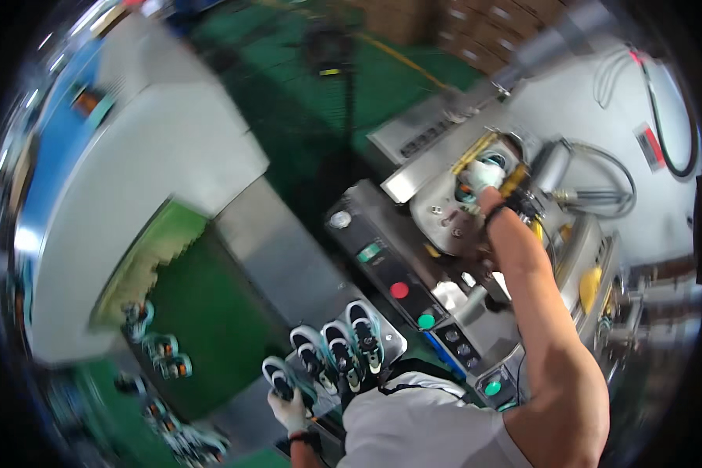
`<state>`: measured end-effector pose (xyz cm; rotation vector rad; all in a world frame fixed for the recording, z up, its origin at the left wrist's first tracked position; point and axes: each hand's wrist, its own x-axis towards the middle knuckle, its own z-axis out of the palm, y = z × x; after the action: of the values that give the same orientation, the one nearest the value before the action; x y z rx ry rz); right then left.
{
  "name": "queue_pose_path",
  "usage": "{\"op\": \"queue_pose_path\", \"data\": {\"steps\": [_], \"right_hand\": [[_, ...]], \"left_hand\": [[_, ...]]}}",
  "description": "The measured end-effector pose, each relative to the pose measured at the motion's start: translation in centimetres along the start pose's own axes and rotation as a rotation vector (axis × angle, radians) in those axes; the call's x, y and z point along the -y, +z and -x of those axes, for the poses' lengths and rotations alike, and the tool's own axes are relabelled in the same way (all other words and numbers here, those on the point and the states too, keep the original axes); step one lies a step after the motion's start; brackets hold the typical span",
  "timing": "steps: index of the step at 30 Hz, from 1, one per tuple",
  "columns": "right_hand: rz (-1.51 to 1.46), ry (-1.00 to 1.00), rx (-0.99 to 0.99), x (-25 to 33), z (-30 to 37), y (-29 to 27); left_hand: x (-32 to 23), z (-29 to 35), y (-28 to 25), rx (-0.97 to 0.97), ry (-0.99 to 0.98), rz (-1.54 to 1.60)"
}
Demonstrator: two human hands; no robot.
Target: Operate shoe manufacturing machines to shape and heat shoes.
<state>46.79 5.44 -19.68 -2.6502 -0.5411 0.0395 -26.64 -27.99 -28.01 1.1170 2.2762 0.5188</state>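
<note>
My left hand (289, 412), in a white glove, grips a black, white and teal sneaker (279, 376) at the near edge of a metal shelf. Several similar sneakers (339, 347) stand in a row just to its right, toes pointing away from me. My right arm reaches far out to the right. Its white-gloved hand (483, 175) is closed on another sneaker (464, 189) inside a machine, between yellow pads (476, 150). Blur and the glove hide part of that shoe and the fingertips.
A dark control panel with a red button (399, 290) and green buttons (426, 320) runs beside the machine. To the left, a pale machine housing (156, 140) covers a green conveyor belt (210, 312) carrying sneakers (168, 357). Hoses (600, 195) curve at the right. Cardboard boxes (491, 31) are stacked behind.
</note>
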Motion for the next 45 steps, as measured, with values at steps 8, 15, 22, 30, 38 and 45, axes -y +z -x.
{"op": "queue_pose_path", "data": {"steps": [8, 15, 22, 30, 38, 45], "right_hand": [[-0.540, -0.214, 0.558, -1.4, -2.7, -7.7], [-0.359, -0.895, 0.344, -3.7, 37.3, -12.4], [0.383, -0.924, 0.375, -11.8, 43.3, -5.3], [0.047, -0.568, 0.824, -1.9, 68.3, -2.7], [-0.744, 0.039, 0.776, -5.3, 69.8, -0.6], [-0.890, 0.348, 0.654, -9.3, 73.7, -17.8]], "left_hand": [[2.5, 1.3, 1.9, 0.039, 0.059, 0.324], [2.6, 0.9, -0.1, 0.136, 0.035, 0.268], [9.5, -3.5, -2.6, 0.403, 0.067, 0.412], [11.8, -9.0, -12.9, 0.491, 0.036, 0.508], [4.1, -15.8, -14.1, 0.671, 0.168, 0.336], [-4.9, -6.9, -10.1, 1.034, 0.890, 0.141]]}}
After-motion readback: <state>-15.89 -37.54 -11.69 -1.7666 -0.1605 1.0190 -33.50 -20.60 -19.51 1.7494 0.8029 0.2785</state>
